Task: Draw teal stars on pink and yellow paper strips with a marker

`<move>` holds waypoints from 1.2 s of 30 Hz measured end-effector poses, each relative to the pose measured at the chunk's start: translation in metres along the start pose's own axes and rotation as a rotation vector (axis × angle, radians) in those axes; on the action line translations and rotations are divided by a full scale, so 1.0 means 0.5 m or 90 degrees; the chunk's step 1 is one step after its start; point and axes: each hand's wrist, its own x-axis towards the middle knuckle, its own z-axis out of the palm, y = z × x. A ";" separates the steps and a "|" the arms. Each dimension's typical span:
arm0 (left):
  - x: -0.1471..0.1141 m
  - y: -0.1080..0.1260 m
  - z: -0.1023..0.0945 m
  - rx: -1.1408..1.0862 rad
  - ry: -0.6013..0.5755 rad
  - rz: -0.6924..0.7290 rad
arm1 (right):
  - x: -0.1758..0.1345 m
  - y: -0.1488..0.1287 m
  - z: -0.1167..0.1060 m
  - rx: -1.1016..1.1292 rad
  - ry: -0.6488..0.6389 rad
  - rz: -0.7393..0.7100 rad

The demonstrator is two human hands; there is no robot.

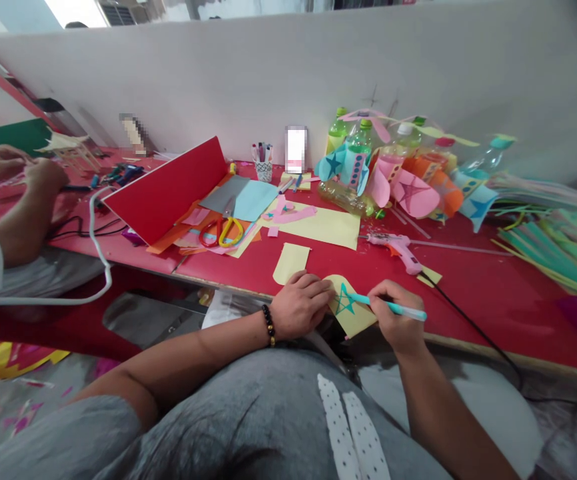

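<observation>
A teal marker pen point(388, 307) is gripped in my right hand point(398, 319), its tip on a yellow paper piece point(361, 320) with one rounded end. On that paper is a teal outlined star point(344, 300). My left hand point(302, 303) has its fingers bent over the paper's left edge and holds it; the thumb is hidden. The paper overhangs the table's front edge. Just beyond my left hand lies a second rounded yellow paper piece point(291, 262). To the right of the papers rests a pink glue gun point(396, 248) with a black cord.
Red-and-yellow scissors point(222, 232) lie on coloured paper sheets point(256, 199) beside a slanted red board point(168, 193). Behind stand a pen cup point(263, 163), a phone point(296, 150) and decorated plastic bottles point(361, 157). Coloured strips point(548, 233) spread rightward. Another person's hands point(23, 170) work at left.
</observation>
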 end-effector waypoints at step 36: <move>-0.001 -0.002 0.002 -0.002 0.006 0.006 | 0.001 0.000 0.002 0.006 -0.023 -0.022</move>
